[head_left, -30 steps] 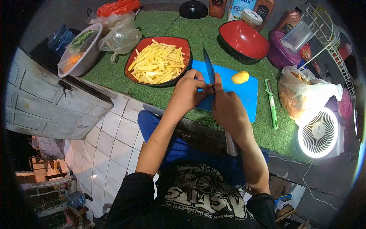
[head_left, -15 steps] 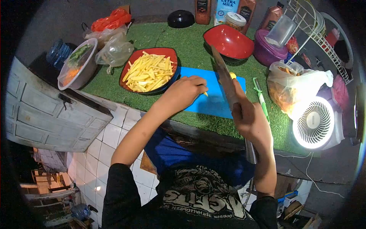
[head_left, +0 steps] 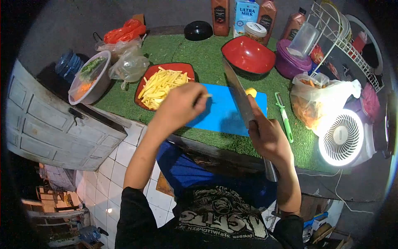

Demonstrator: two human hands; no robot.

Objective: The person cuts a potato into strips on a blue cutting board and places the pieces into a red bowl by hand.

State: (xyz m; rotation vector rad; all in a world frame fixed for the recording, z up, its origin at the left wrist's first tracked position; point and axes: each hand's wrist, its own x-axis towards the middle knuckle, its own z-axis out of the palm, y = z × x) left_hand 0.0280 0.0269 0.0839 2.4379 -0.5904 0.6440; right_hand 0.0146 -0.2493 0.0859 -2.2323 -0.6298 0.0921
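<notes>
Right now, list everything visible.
Bowls: 2, red, left and back
Sticks: many, yellow, left bowl
Board: 1, blue, centre
Knife: 1, grey, over board
Lump: 1, yellow, on board
Peeler: 1, green, beside board
Tub: 1, purple, right
Dish: 1, black, back
Bottles: 3, brownish, back
Carton: 1, blue, back
Jar: 1, clear, back
Basin: 1, whitish, left
Bags: several, mixed, both sides
Fan: 1, white, right
Rack: 1, white, right
Turf: 1, green, underneath
Door: 1, white, left
Clutter: uncounted, mixed, edges
Left grip: 1, bare, left, pinching yellow piece
Right grip: 1, bare, right, holding knife
</notes>
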